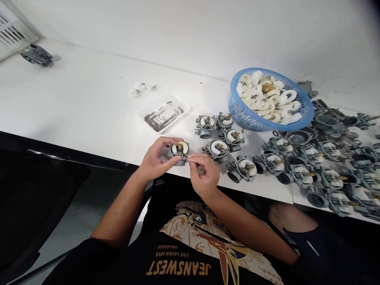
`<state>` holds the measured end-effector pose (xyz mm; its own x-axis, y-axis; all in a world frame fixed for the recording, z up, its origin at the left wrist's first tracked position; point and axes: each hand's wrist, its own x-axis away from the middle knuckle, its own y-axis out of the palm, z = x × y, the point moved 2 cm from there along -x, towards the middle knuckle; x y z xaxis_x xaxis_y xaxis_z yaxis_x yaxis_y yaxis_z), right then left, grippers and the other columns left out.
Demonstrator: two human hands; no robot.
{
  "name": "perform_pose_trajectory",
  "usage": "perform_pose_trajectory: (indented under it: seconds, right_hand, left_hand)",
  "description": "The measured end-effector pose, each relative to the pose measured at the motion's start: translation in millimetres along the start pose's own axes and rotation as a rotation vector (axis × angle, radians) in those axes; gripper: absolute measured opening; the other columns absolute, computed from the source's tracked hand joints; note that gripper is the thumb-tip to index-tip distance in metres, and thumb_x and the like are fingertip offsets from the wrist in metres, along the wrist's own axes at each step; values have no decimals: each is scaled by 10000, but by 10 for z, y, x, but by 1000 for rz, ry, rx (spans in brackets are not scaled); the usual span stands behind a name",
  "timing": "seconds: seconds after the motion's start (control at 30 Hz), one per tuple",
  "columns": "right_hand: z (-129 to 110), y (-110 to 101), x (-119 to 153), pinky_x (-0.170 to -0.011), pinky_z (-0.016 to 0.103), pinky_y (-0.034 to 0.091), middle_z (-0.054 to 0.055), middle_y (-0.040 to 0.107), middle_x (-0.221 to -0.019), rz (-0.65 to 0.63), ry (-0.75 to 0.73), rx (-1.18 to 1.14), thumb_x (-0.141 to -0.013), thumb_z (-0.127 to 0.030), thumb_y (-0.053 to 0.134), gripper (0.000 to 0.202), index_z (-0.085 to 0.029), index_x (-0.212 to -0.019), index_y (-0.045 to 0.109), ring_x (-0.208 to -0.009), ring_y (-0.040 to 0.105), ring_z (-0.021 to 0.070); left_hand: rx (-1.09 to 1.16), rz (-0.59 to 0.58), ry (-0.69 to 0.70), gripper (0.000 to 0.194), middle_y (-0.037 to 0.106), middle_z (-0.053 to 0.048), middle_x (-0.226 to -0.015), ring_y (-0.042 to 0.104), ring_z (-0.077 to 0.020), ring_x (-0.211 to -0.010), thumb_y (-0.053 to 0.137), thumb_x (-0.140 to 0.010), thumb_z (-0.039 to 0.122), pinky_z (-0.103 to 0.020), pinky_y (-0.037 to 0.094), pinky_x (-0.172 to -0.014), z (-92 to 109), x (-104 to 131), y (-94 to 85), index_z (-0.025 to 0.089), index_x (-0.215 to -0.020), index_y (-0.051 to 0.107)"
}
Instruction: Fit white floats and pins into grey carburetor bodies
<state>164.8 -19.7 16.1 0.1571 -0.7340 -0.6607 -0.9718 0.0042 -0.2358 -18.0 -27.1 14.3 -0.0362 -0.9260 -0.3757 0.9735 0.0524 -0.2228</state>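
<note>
Left fingers grip a metal carburetor, right fingers seemingly a pin.

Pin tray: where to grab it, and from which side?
By the rim at the left end of the white tray, I'd say, coming from the left. Metal bodies stand close to its right end, not its left. It's shallow and the thin pins look loose, so keep it level.
</note>
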Motion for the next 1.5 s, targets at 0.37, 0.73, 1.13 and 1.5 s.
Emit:
perform_pose_trajectory:
  seconds: [0.37, 0.73, 1.13, 1.5]
  right_hand:
    - [57, 68, 90, -673, 246, 587, 33, 687, -959, 35, 165, -138, -968, -124, 603, 286, -244, -1206, 498, -842, 692, 137]
    - [43, 20, 27, -698, 286, 581, 45, 693, -975, -6, 49, -10, -955, -77, 590, 199, -237, -1066, 631, -890, 687, 163]
    - [22, 30, 32, -590, 248, 518, 37, 706, -967, 36, 57, -38, -932, -50, 609, 237, -241, -1071, 625, -827, 677, 150]
    - [16, 3, 5, -705, 308, 590, 42, 731, -994, -14, 23, -1, -970, -82, 556, 199, -250, -1028, 644, -925, 717, 178]
  left_hand:
    - [-33, 17, 16, 389, 674, -153, -1289, 646, -263, -1229, 775, -869, 263, -471, 517, -1085, 29, -8, 1, 198, -1202, 584]
    - [-55, 27, 20, 458, 685, -143, -1296, 655, -259, -1212, 795, -847, 250, -426, 533, -1057, 18, -2, -1, 199, -1266, 616]
    - [-71, 24, 40, 439, 678, -134, -1299, 650, -261, -1211, 774, -864, 244, -461, 537, -1060, 33, 0, 1, 213, -1267, 604]
    - [-147, 10, 86, 518, 695, -105, -1291, 648, -273, -1190, 790, -842, 252, -459, 524, -1064, 31, -29, -36, 256, -1338, 640]
